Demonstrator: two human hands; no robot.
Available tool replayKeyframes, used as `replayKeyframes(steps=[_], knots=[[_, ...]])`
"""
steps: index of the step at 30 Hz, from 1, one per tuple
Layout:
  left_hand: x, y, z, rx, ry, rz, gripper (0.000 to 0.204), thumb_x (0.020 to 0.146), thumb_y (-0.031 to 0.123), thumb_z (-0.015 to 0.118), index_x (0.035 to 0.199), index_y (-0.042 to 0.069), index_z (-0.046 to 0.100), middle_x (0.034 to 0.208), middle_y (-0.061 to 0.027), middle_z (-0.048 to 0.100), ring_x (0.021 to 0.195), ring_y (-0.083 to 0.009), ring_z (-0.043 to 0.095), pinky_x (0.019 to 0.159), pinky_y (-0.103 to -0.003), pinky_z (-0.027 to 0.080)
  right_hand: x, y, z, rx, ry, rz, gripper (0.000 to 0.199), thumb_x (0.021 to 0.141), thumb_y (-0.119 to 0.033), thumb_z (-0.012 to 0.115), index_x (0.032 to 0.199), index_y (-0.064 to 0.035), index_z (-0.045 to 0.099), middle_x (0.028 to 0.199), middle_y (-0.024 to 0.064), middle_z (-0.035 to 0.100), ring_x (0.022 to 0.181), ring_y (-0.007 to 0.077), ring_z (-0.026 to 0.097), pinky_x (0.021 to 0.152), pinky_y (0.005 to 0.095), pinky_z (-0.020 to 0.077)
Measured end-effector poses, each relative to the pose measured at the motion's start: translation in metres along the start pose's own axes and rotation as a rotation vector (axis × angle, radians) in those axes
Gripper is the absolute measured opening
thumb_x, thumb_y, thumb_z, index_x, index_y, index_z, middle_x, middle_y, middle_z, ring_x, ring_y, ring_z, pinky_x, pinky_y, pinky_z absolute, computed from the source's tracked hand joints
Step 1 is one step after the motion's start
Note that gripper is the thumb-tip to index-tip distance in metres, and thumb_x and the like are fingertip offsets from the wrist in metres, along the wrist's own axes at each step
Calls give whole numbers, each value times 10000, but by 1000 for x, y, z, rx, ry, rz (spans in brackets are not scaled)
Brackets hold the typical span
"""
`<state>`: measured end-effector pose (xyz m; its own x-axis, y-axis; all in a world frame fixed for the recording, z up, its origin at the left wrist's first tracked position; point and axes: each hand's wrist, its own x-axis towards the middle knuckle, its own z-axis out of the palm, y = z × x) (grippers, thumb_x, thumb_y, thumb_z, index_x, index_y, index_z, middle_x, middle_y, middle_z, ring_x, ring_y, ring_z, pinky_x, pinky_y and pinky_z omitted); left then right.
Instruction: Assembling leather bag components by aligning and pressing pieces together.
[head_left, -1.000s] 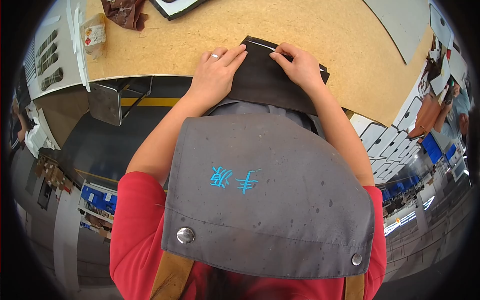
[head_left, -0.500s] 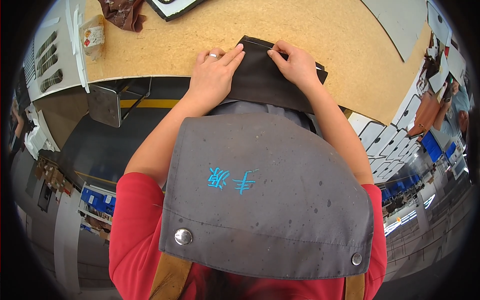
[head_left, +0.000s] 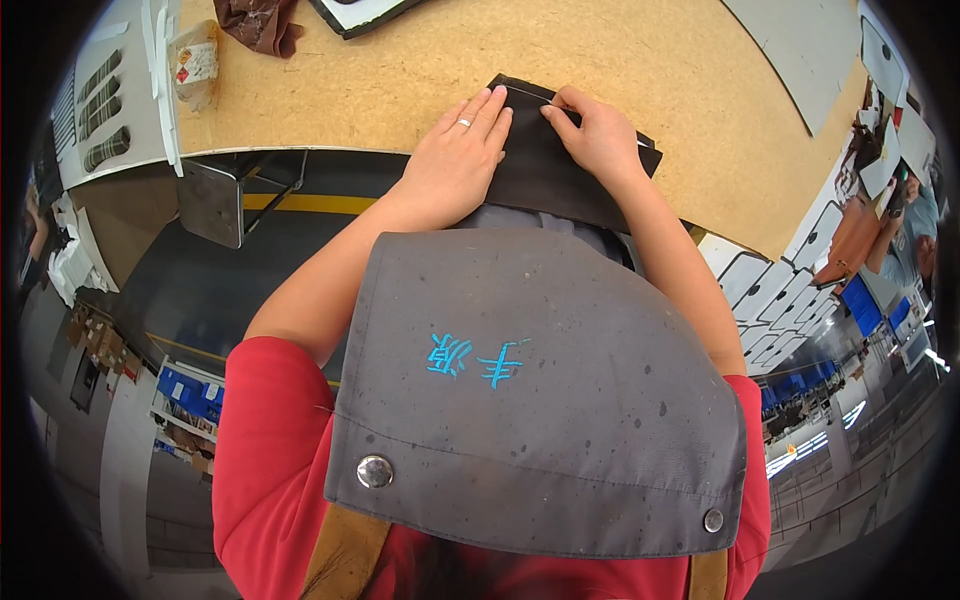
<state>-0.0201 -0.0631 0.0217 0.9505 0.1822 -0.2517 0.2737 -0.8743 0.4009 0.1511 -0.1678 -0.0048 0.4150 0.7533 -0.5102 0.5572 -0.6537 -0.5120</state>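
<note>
A dark, leather-like panel lies at the near edge of the table, its lower part hanging toward my apron. Along its far edge runs a folded strip with a thin pale line. My left hand, a ring on one finger, rests flat on the panel's left side, fingertips at the far left corner. With thumb and forefinger, my right hand pinches the folded strip near the middle of that edge. The strip's right end stands slightly apart from the panel, showing a pale gap.
On the tan table, a brown cloth, a clear plastic container and a black-edged white piece lie toward the far left. A grey board lies at the far right. White panels hang beside the table at right, near another person.
My left hand has slid right and laid its fingers flatter on the panel's corner. My right hand keeps its pinch, slightly shifted. The view has moved a little.
</note>
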Motion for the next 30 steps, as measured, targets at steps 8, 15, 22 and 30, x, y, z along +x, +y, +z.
replayKeyframes(steps=[8,15,22,30], knots=[[7,1,-1,189,-75,48,491,872,239,534,1259,-51,447,1349,-202,415,1284,-295,370,1073,-382,263,1,-1,-2,-12,-14,1,242,844,-356,590,831,-114,597,667,81,598,601,242,564,551,356,425],[15,2,1,417,-141,122,484,860,229,543,1236,-63,457,1281,-258,454,1259,-333,392,1065,-383,274,3,-1,-2,-34,-58,-2,235,842,-374,560,867,-147,617,705,76,640,686,278,623,590,398,466],[4,-33,-22,-141,168,-105,290,834,97,548,1112,15,539,1102,-126,562,1044,-315,514,927,-416,368,3,4,-1,-13,-33,-14,232,845,-379,556,869,-157,621,716,75,641,702,279,619,598,395,468],[11,-1,-7,6,-122,89,419,902,193,494,1270,-5,466,1384,-115,401,1300,-245,363,1072,-429,251,4,3,-4,34,-58,-24,228,851,-365,551,863,-148,619,713,64,639,698,265,615,601,387,463]])
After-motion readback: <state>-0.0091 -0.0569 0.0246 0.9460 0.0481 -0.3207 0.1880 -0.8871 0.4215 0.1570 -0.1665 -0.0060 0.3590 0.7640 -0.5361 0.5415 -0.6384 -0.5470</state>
